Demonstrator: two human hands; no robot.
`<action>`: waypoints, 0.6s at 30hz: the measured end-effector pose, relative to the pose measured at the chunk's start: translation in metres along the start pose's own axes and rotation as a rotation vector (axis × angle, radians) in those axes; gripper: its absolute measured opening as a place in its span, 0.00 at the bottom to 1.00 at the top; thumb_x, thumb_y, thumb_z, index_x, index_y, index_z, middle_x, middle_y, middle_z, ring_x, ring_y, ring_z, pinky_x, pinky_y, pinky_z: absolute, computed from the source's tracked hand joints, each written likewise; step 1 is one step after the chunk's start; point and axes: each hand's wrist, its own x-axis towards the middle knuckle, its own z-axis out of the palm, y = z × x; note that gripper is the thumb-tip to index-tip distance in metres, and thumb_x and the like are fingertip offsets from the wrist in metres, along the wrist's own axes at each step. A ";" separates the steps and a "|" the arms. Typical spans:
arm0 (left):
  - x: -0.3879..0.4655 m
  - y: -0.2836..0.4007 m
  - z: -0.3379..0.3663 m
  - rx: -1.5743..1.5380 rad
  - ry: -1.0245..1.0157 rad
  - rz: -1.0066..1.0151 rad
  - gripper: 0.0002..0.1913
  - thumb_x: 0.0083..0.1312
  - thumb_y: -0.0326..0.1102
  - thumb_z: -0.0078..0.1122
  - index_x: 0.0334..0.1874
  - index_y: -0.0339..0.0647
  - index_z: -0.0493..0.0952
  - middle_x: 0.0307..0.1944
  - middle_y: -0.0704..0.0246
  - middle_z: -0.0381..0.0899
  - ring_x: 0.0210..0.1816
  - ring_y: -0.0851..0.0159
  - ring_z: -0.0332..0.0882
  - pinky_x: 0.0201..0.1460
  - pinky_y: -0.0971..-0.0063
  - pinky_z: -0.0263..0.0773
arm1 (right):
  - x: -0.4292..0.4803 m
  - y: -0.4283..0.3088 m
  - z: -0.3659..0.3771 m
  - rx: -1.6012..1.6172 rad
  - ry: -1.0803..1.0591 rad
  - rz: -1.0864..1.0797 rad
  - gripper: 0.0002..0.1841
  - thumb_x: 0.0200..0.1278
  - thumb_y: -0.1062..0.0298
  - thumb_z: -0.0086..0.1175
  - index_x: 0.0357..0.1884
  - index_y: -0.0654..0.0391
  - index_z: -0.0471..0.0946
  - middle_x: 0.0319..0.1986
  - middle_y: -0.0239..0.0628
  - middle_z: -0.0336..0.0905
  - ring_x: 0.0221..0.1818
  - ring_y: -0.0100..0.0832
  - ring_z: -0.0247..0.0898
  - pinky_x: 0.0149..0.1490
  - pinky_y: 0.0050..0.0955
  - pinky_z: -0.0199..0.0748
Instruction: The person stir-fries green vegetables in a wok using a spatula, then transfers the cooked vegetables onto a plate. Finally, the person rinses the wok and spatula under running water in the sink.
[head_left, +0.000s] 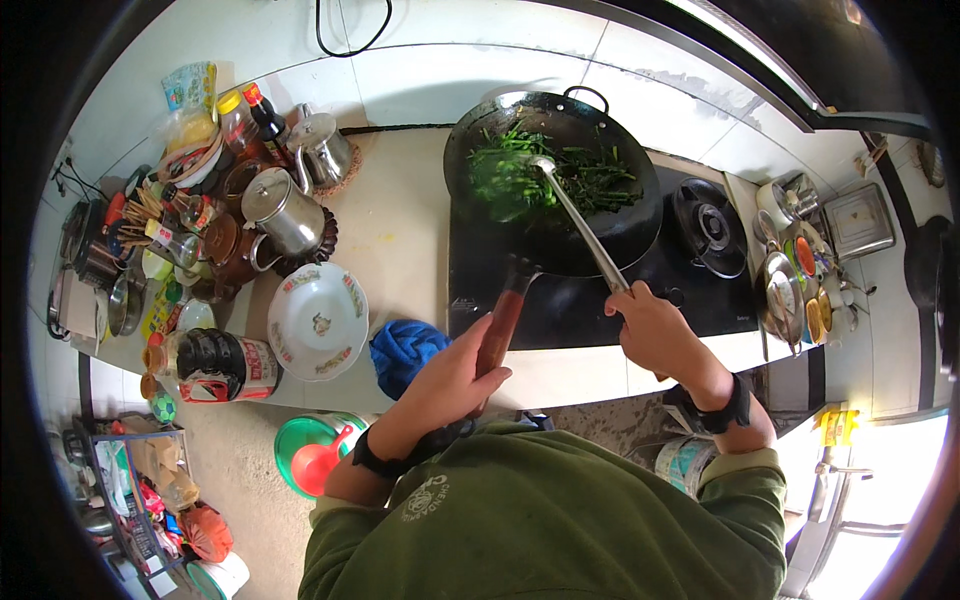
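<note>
My left hand (450, 371) grips the brown wooden handle (501, 322) of a large black wok (555, 240), which sits on the left side of a black gas hob (487, 292). Chopped green leafy vegetables (517, 176) lie in the wok, blurred on the left, with steam or motion over them. In my right hand (656, 330) is a long-handled metal cooking spatula or ladle (585, 225). Its head dips among the greens and is partly hidden by them. A blue cloth (405, 356) lies on the counter just left of my left hand.
A white floral bowl (319, 322) stands near a large dark sauce bottle (225, 367). Metal pots (285, 210), seasoning bottles (262, 116) and jars crowd the counter's left end. Right of the wok is a second burner (709, 227), then a metal bowl (780, 296) and condiment containers. A green bucket (296, 450) stands below.
</note>
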 end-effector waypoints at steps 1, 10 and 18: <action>0.000 0.000 0.000 0.003 -0.001 0.004 0.33 0.56 0.40 0.57 0.60 0.30 0.54 0.47 0.45 0.69 0.47 0.47 0.70 0.47 0.66 0.66 | -0.008 -0.004 -0.003 -0.020 -0.007 0.011 0.14 0.44 0.78 0.46 0.37 0.57 0.70 0.31 0.45 0.66 0.24 0.45 0.70 0.32 0.38 0.71; 0.000 -0.001 0.000 0.004 -0.001 -0.008 0.33 0.57 0.40 0.56 0.60 0.30 0.54 0.47 0.45 0.69 0.46 0.46 0.70 0.46 0.66 0.66 | -0.044 0.004 -0.021 -0.236 -0.076 -0.020 0.13 0.44 0.79 0.46 0.35 0.57 0.70 0.30 0.44 0.66 0.24 0.44 0.70 0.30 0.37 0.71; -0.002 0.004 -0.001 -0.081 -0.007 -0.028 0.32 0.56 0.39 0.56 0.61 0.37 0.55 0.45 0.49 0.71 0.44 0.49 0.72 0.45 0.68 0.67 | 0.018 0.038 0.009 -0.477 0.055 -0.025 0.09 0.47 0.74 0.49 0.34 0.59 0.70 0.29 0.44 0.67 0.20 0.38 0.72 0.24 0.29 0.73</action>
